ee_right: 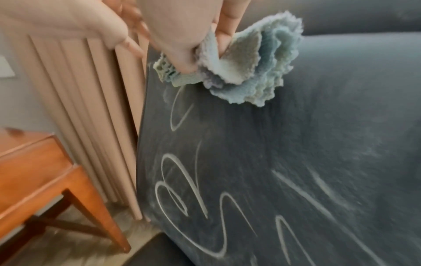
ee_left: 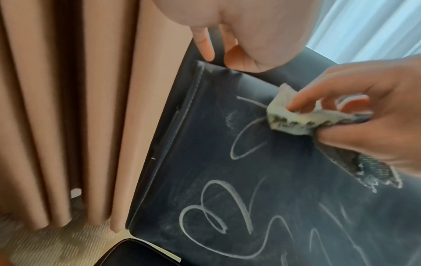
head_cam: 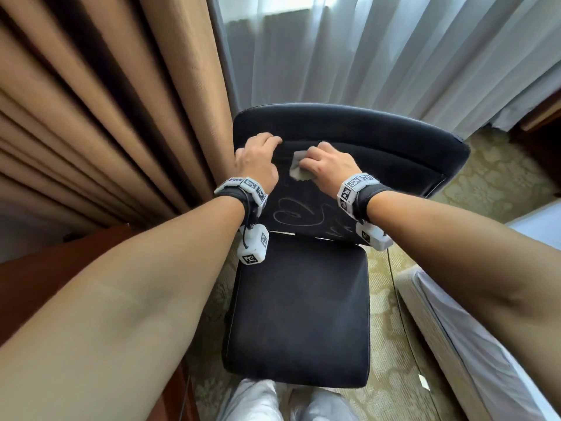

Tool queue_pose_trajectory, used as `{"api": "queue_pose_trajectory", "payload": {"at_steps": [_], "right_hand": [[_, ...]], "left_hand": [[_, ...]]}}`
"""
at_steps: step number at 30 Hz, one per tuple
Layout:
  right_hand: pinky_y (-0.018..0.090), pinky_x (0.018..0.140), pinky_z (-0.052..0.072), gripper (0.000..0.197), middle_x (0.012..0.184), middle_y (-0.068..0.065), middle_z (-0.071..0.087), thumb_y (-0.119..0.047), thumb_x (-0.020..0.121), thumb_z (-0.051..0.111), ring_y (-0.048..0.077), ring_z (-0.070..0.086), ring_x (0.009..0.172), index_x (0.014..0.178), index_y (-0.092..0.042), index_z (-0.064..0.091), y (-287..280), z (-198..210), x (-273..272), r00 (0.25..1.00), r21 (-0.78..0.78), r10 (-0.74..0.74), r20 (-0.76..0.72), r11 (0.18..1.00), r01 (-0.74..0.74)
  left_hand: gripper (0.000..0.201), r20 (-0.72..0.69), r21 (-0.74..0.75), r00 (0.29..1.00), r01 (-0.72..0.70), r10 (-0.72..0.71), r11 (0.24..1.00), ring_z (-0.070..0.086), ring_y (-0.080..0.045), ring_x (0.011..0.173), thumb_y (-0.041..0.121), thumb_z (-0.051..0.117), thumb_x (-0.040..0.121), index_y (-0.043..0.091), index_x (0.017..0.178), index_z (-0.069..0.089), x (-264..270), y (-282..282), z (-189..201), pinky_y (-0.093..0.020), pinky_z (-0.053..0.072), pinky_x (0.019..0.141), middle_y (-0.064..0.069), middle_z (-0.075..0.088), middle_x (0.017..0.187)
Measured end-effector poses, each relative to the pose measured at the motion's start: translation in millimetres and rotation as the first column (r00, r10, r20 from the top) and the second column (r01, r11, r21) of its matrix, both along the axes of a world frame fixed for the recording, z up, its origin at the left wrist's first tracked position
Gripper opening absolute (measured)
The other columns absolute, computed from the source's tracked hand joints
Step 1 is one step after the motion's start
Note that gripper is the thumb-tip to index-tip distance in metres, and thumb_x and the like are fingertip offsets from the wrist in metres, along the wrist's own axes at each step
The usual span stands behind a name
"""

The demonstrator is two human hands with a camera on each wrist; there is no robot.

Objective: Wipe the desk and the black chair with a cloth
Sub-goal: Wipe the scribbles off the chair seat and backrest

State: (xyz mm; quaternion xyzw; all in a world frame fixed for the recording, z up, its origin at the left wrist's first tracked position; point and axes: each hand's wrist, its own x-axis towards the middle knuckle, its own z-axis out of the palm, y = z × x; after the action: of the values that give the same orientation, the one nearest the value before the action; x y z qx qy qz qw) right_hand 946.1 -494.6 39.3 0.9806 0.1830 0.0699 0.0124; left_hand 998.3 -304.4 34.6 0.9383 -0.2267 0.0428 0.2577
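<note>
A person's right hand (head_cam: 326, 165) grips a bunched, pale cloth (head_cam: 299, 170), fingers curled round its folds, and presses it against the upper part of a black chair's backrest (head_cam: 379, 165); the wrist views show the cloth (ee_right: 248, 72) crumpled in blue-grey and cream layers, one fingertip (ee_left: 296, 106) pinning its edge to the dark surface. The left hand (head_cam: 258, 156), just beside it at nine o'clock, curls its fingers over the backrest's top left corner and holds the chair there, thumb side down along the edge. At six o'clock from the cloth, looping white chalk-like scribbles (head_cam: 291, 212) cover the lower backrest, with a fainter smeared patch just under the cloth in the left wrist view. Both wrists wear dark bands (head_cam: 239, 194) hung with white marker cubes. At six o'clock from the scribbles lies the chair's black seat cushion (head_cam: 297, 314), and beyond its front edge the person's pale trouser knees (head_cam: 261, 402) show. Tan pleated curtains (head_cam: 106, 117) hang at nine o'clock from the chair, touching its left side; sheer white curtains (head_cam: 379, 56) hang at twelve o'clock behind it. A reddish wooden counter (ee_right: 34, 162) stands at eight o'clock, near the tan curtains. A white bed edge (head_cam: 455, 329) lies at four o'clock, on patterned greenish carpet (head_cam: 485, 177).
</note>
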Motion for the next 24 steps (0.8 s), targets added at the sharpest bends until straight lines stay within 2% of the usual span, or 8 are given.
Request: {"api": "queue_pose_trajectory", "payload": {"at_steps": [5,9,12,16,20,22,24], "right_hand": [[0.033,0.055,0.050,0.030,0.106,0.004,0.058,-0.012,0.079,0.065,0.026,0.052,0.098,0.109,-0.015,0.064,15.5,15.3,12.4,0.984,0.156,-0.158,0.081,0.977,0.144],[0.039,0.061,0.053,0.036,0.112,0.004,0.055,-0.008,0.079,0.063,0.027,0.050,0.102,0.115,-0.014,0.061,22.7,13.4,21.6,0.977,0.154,-0.211,0.026,0.967,0.205],[0.040,0.058,0.054,0.038,0.112,0.004,0.056,-0.005,0.079,0.063,0.028,0.051,0.097,0.116,-0.013,0.061,28.8,5.0,24.1,0.980,0.131,-0.200,0.016,0.972,0.196],[0.032,0.049,0.050,0.037,0.108,-0.001,0.059,-0.003,0.074,0.069,0.026,0.053,0.091,0.109,-0.015,0.064,27.3,-9.3,25.8,0.998,0.026,-0.054,0.024,0.998,0.054],[0.023,0.043,0.035,0.022,0.095,-0.003,0.062,-0.002,0.070,0.075,0.026,0.056,0.081,0.086,-0.015,0.070,24.5,-26.7,25.7,0.975,-0.126,0.162,-0.151,0.975,-0.181],[0.023,0.048,0.030,0.009,0.096,-0.003,0.062,-0.006,0.078,0.070,0.027,0.056,0.084,0.083,-0.013,0.071,24.4,-38.5,24.9,0.952,-0.175,0.175,-0.251,0.959,-0.223],[0.027,0.052,0.033,0.012,0.106,-0.003,0.060,-0.011,0.088,0.060,0.026,0.051,0.095,0.093,-0.013,0.070,25.2,-51.6,24.4,0.936,-0.262,0.152,-0.318,0.935,-0.241]], "left_hand": [[0.063,-0.061,0.045,0.989,-0.133,0.136,0.990,0.046,-0.024,0.125,-0.003,0.050,0.077,0.016,0.137,0.051,7.0,15.5,-0.9,-0.041,0.041,0.093,-0.003,0.050,0.137],[0.063,-0.078,0.055,0.983,-0.161,0.165,0.985,0.046,-0.022,0.124,-0.003,0.050,0.078,0.015,0.138,0.049,6.9,21.0,-8.5,-0.040,0.041,0.091,-0.003,0.049,0.135],[0.063,-0.081,0.013,0.984,-0.161,0.162,0.987,0.046,-0.023,0.127,-0.005,0.048,0.078,0.011,0.138,0.049,6.6,24.1,-15.4,-0.039,0.042,0.095,-0.004,0.049,0.138],[0.061,-0.096,-0.064,0.978,-0.194,0.187,0.979,0.054,-0.025,0.120,-0.007,0.045,0.078,0.013,0.135,0.056,13.1,26.3,-16.5,-0.035,0.043,0.096,-0.001,0.054,0.136],[0.062,-0.143,-0.148,0.968,-0.227,0.206,0.963,0.058,-0.026,0.116,-0.008,0.043,0.075,0.017,0.129,0.062,19.8,30.1,-15.3,-0.033,0.044,0.096,0.003,0.059,0.132],[0.064,-0.170,-0.196,0.963,-0.240,0.208,0.951,0.059,-0.024,0.116,-0.009,0.041,0.074,0.018,0.127,0.063,19.8,32.2,-16.3,-0.031,0.044,0.099,0.005,0.061,0.131],[0.066,-0.165,-0.219,0.965,-0.238,0.205,0.946,0.059,-0.023,0.116,-0.011,0.040,0.072,0.019,0.126,0.064,18.6,33.7,-17.5,-0.031,0.045,0.099,0.006,0.062,0.130]]}}
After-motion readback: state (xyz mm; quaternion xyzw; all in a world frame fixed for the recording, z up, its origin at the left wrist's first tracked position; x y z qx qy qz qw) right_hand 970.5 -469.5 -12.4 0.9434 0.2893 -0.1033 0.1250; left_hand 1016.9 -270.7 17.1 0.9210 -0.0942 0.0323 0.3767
